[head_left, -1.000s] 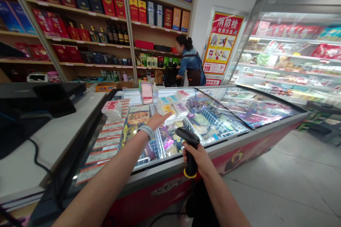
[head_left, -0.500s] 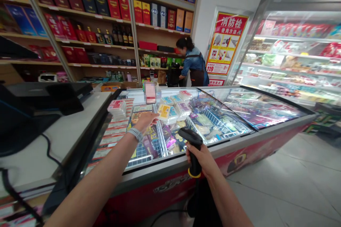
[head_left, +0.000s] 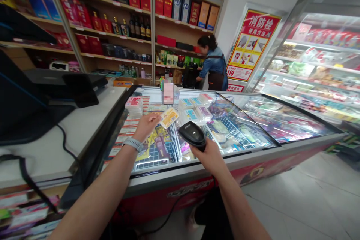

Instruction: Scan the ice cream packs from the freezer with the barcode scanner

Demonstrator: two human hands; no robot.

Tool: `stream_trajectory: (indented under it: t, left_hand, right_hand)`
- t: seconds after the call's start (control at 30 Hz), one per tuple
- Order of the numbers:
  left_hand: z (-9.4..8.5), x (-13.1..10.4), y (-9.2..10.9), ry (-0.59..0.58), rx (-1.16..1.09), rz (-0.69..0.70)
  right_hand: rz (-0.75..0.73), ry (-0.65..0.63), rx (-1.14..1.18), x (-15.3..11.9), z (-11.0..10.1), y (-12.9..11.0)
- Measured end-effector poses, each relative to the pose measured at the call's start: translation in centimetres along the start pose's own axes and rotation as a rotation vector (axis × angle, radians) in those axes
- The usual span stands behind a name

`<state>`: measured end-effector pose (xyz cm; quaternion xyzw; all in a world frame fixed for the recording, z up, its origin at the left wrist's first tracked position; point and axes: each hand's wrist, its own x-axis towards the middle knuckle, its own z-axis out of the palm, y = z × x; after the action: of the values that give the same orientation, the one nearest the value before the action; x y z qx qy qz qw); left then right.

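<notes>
We stand at the front of the freezer (head_left: 253, 158). Our left hand (head_left: 146, 125) pinches one end of the yellow pack (head_left: 169, 117), fingers closed on it, and the pack sits tilted over the freezer's glass top. Our right hand (head_left: 210, 155) is wrapped round the black scanner (head_left: 192, 134), and the scanner's head is over the near side of the freezer. We wear a grey band (head_left: 134, 143) on our left wrist. On top of the freezer, at its left end, we see a pile of red packs (head_left: 134, 105). Blue packs (head_left: 189, 114) and a purple pack (head_left: 205, 112) sit nearer the middle of the freezer. Through the freezer's glass we see a wire basket (head_left: 174, 144). A counter (head_left: 97, 122) is left of the freezer. Behind the freezer, a person (head_left: 213, 65) in an apron bends forward by the shelves (head_left: 128, 38).
</notes>
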<state>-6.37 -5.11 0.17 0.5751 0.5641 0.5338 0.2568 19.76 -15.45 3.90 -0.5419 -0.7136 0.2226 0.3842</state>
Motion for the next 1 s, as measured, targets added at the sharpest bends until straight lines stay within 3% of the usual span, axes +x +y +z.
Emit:
stream_trajectory:
  t: [0.2,1.0]
  left_hand:
    - [0.23,0.05,-0.17,-0.056,0.027,0.067]
    - [0.43,0.08,-0.71,-0.051,0.056,0.106]
  right_hand:
    - [-0.001,-0.014,-0.063,0.45,0.38,-0.36]
    - [0.019,-0.023,-0.098,0.51,0.62,0.13]
